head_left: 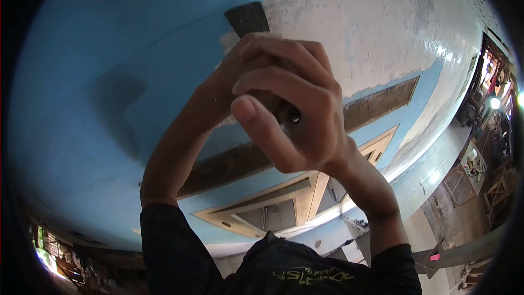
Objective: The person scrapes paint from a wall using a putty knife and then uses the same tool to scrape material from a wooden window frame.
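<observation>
Raised up against the painted wall, a scraper [248, 19] shows its wide dark blade above my hands. The blade lies at the border between blue paint and a pale, bare-looking patch. My left hand [232, 71] is wrapped round the handle, partly hidden behind the other hand. In front of it, my right hand [311, 98] closes over the handle and the left hand's fingers, its thumb extended toward the left. Between the right thumb and fingers shows the dark round end of the handle. Most of the handle is covered by my hands.
The blue wall [125, 22] fills the left, with the scraped pale area [355, 27] at upper right. Lower down are a brown recessed strip [382, 104] and a wooden window frame [305, 202]. A small cluttered table [474, 169] stands far right.
</observation>
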A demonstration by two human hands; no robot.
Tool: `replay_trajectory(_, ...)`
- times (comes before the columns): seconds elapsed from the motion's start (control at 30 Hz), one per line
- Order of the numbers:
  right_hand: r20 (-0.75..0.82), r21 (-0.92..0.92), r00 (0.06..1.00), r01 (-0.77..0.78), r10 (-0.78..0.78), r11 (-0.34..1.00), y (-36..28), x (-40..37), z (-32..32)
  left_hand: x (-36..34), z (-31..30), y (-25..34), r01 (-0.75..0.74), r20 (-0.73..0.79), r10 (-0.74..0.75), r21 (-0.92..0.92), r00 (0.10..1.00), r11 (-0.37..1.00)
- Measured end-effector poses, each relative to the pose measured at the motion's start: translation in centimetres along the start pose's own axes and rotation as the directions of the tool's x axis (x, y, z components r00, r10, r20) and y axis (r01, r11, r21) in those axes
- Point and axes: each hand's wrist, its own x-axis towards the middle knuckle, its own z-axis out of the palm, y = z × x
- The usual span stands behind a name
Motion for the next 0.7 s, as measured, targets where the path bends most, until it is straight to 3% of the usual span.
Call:
replay_trajectory(0.07,0.000,0.008,1.000,-0.019,0.019,1.000,-0.5,-0.9,-0.1,-1.0,0.9,0.0,0.038,-0.033,-0.041,-0.094,0.999,0.995)
replay_trajectory(0.17,-0.017,0.015,0.999,0.028,-0.028,0.999,-0.2,-0.8,0.0,-0.8,1.0,-0.3,-0.048,-0.090,0.050,0.030,0.995,0.998)
replay_trajectory(0.23,-0.013,-0.004,0.996,0.087,-0.087,0.996,0.9,0.2,0.2,0.1,0.3,-0.1,-0.004,-0.055,0.003,-0.015,0.999,1.000)
replay_trajectory(0.37,-0.012,0.009,0.998,0.056,-0.056,0.998,0.5,-0.1,-0.3,0.0,0.5,0.0,0.035,-0.046,-0.039,-0.076,0.998,0.996)
replay_trajectory(0.43,-0.002,-0.007,1.000,0.021,-0.021,1.000,0.1,-0.7,-0.4,-0.1,0.8,-0.5,-0.025,-0.012,0.026,0.062,1.000,0.998)
replay_trajectory(0.53,-0.010,-0.022,0.999,0.039,-0.039,0.999,0.3,0.0,-0.5,0.4,0.2,-0.5,-0.095,0.038,0.092,0.085,0.995,0.992)
replay_trajectory(0.7,-0.025,-0.015,1.000,0.016,-0.016,1.000,0.3,-1.6,-0.2,-0.6,1.9,-0.8,-0.229,-0.106,0.245,0.148,0.964,0.962)
